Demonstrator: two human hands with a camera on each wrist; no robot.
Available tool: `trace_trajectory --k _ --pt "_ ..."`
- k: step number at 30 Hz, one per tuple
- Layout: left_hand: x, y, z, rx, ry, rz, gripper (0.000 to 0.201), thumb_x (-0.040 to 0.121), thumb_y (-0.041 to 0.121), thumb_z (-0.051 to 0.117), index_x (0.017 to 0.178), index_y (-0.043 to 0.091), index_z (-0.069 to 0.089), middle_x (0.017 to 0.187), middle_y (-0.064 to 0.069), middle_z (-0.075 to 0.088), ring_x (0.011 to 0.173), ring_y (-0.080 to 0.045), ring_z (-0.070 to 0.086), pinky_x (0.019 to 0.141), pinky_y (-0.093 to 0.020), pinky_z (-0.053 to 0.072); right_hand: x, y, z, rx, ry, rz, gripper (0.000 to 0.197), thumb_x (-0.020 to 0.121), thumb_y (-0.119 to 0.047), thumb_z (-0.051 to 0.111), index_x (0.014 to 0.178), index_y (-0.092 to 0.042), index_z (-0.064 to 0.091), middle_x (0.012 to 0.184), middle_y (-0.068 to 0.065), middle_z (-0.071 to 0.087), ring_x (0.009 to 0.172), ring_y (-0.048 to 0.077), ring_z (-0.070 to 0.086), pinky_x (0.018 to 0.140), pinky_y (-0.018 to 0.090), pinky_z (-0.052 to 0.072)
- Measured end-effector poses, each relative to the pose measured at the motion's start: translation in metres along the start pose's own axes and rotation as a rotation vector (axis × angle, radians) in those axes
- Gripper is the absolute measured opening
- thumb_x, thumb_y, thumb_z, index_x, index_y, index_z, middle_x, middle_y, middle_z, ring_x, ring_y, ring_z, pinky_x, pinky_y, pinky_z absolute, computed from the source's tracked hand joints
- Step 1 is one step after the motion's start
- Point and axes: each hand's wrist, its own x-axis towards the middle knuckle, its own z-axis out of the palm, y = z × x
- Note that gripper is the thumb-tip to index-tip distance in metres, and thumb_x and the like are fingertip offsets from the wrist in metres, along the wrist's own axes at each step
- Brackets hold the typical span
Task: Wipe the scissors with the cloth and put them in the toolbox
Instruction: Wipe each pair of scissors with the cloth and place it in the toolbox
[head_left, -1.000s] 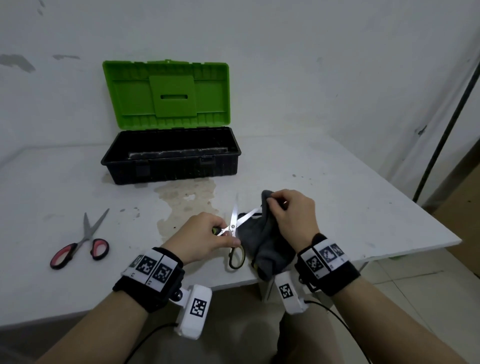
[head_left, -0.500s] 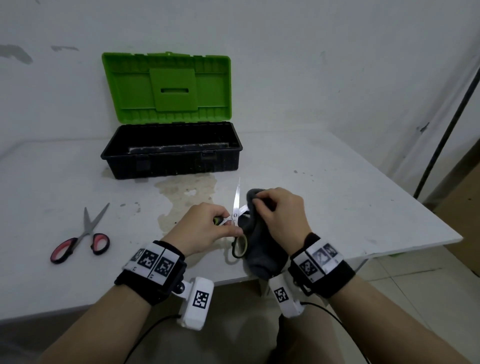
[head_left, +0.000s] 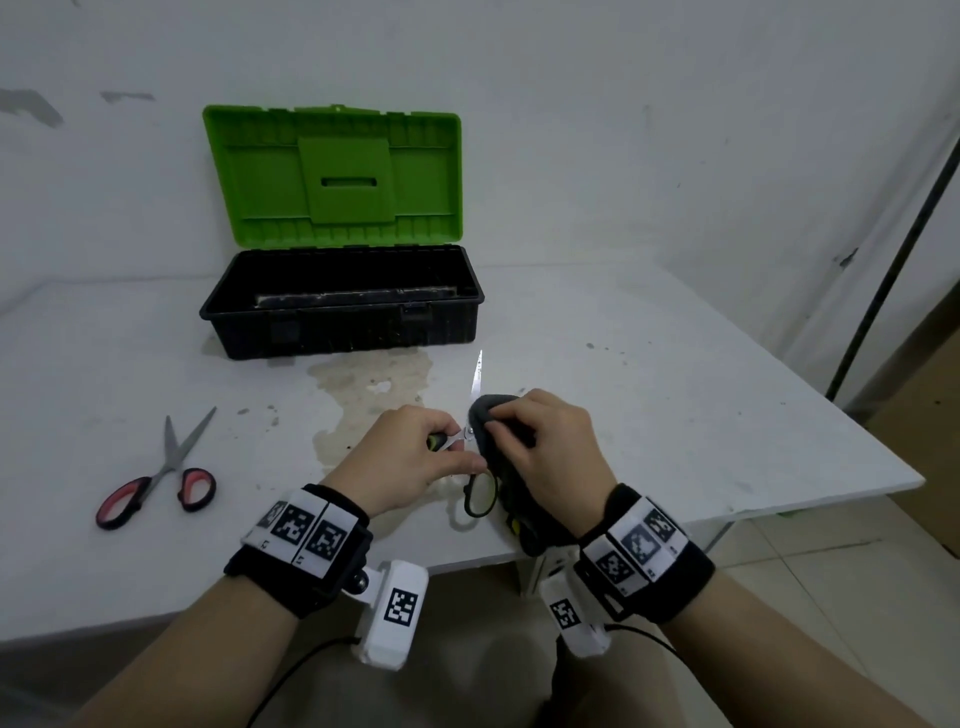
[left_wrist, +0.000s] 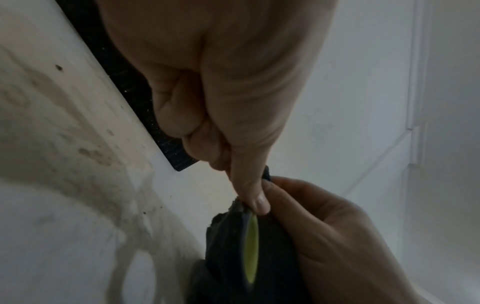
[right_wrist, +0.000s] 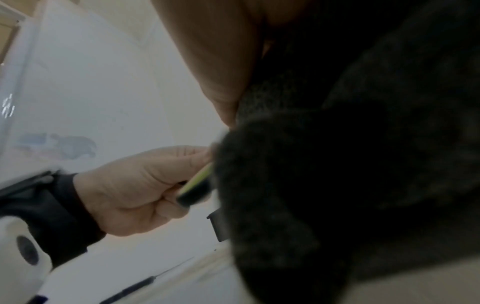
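My left hand (head_left: 415, 457) pinches the black-and-yellow-green handle of a pair of scissors (head_left: 475, 384) just above the table's front edge; one shiny blade points away from me. My right hand (head_left: 540, 447) grips a dark grey cloth (head_left: 491, 410) bunched around the other blade near the pivot. One handle loop (head_left: 480, 496) hangs free below the hands. In the left wrist view my thumb (left_wrist: 249, 185) presses on the handle (left_wrist: 251, 246) against the cloth (left_wrist: 223, 236). The right wrist view is mostly filled by cloth (right_wrist: 337, 185), with the left hand (right_wrist: 140, 189) holding the handle (right_wrist: 194, 185). The black toolbox (head_left: 343, 306) stands open at the back, green lid (head_left: 332, 176) upright.
A second pair of scissors (head_left: 156, 478) with red-and-black handles lies on the white table (head_left: 675, 389) at the left. A brownish stain (head_left: 363, 395) marks the tabletop in front of the toolbox. A dark pole (head_left: 893, 260) leans at the right beyond the table's edge.
The right hand with the cloth has slid along the blade toward the pivot and the left hand. The covered blade no longer shows. The scissors sit slightly more upright.
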Motion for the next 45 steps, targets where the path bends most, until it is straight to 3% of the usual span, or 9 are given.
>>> trace_trajectory --k 7,13,17,20,24,27,34,40,45 --pt "-0.006 0.000 -0.003 0.016 -0.014 0.006 0.031 0.072 0.046 0.084 0.064 0.025 0.062 0.065 0.007 0.053 0.062 -0.011 0.050 0.064 -0.030 0.044 0.018 0.027 -0.013 -0.059 0.094 0.230 0.014 0.091 -0.023 0.063 0.095 -0.015 0.074 0.089 0.000 0.068 0.082 0.014 0.058 0.070 0.009 0.030" --pt "-0.006 -0.001 -0.004 -0.046 0.012 -0.012 0.033 0.073 0.044 0.084 0.061 0.026 0.060 0.059 0.009 0.053 0.056 -0.007 0.047 0.060 -0.026 0.041 0.018 0.036 -0.032 0.079 0.165 0.355 0.012 0.097 -0.027 0.049 0.103 -0.018 0.055 0.099 -0.001 0.061 0.087 0.015 0.057 0.075 0.025 0.042" --pt "-0.004 -0.003 -0.002 -0.087 0.014 -0.047 0.033 0.072 0.045 0.085 0.064 0.022 0.063 0.058 0.010 0.053 0.056 -0.008 0.047 0.060 -0.029 0.043 0.011 0.024 -0.034 0.150 0.150 0.292 0.010 0.093 -0.021 0.057 0.103 -0.023 0.057 0.092 -0.011 0.064 0.082 0.000 0.059 0.068 0.007 0.043" --pt "-0.005 -0.002 -0.001 -0.141 -0.002 -0.068 0.039 0.070 0.050 0.084 0.071 0.015 0.067 0.062 0.004 0.056 0.059 -0.012 0.049 0.061 -0.033 0.044 0.007 0.017 -0.027 0.063 0.160 0.116 0.014 0.090 -0.019 0.065 0.102 -0.021 0.068 0.094 -0.010 0.068 0.085 0.001 0.059 0.078 0.006 0.039" --pt "-0.007 0.003 0.000 -0.184 -0.020 -0.042 0.041 0.070 0.049 0.084 0.073 0.012 0.067 0.061 0.005 0.054 0.056 -0.010 0.047 0.060 -0.031 0.042 0.006 0.013 -0.013 0.012 0.125 -0.001 0.014 0.086 -0.018 0.070 0.099 -0.016 0.075 0.085 -0.003 0.064 0.076 0.008 0.058 0.072 0.008 0.041" --pt "-0.008 0.002 0.000 -0.162 -0.017 -0.033 0.031 0.073 0.044 0.085 0.066 0.020 0.066 0.056 0.009 0.054 0.053 -0.007 0.047 0.059 -0.028 0.041 0.009 0.015 -0.010 -0.038 0.099 0.018 0.013 0.087 -0.018 0.068 0.097 -0.015 0.076 0.083 0.000 0.064 0.074 0.013 0.059 0.069 0.016 0.043" --pt "-0.007 -0.008 -0.005 -0.150 -0.057 -0.070 0.032 0.071 0.045 0.086 0.066 0.021 0.065 0.059 0.009 0.053 0.057 -0.009 0.048 0.059 -0.030 0.043 0.018 0.026 -0.031 -0.058 0.258 0.096 0.003 0.087 -0.015 0.068 0.088 -0.014 0.071 0.082 -0.002 0.063 0.077 0.010 0.056 0.072 0.004 0.033" --pt "-0.005 -0.007 -0.006 -0.047 -0.103 -0.046 0.036 0.069 0.051 0.085 0.066 0.022 0.065 0.062 0.009 0.052 0.061 -0.011 0.049 0.063 -0.033 0.044 0.001 0.012 -0.016 -0.089 0.014 -0.013 0.009 0.086 -0.016 0.069 0.093 -0.013 0.074 0.083 -0.001 0.061 0.074 0.012 0.057 0.068 0.010 0.037" --pt "-0.009 -0.004 -0.023 0.135 -0.133 -0.071 0.036 0.070 0.050 0.085 0.070 0.019 0.066 0.071 0.002 0.060 0.067 -0.013 0.053 0.066 -0.027 0.043 0.007 0.024 -0.036 -0.079 0.094 0.101 0.010 0.087 -0.019 0.068 0.095 -0.016 0.075 0.084 -0.005 0.063 0.078 0.011 0.059 0.071 0.005 0.036"
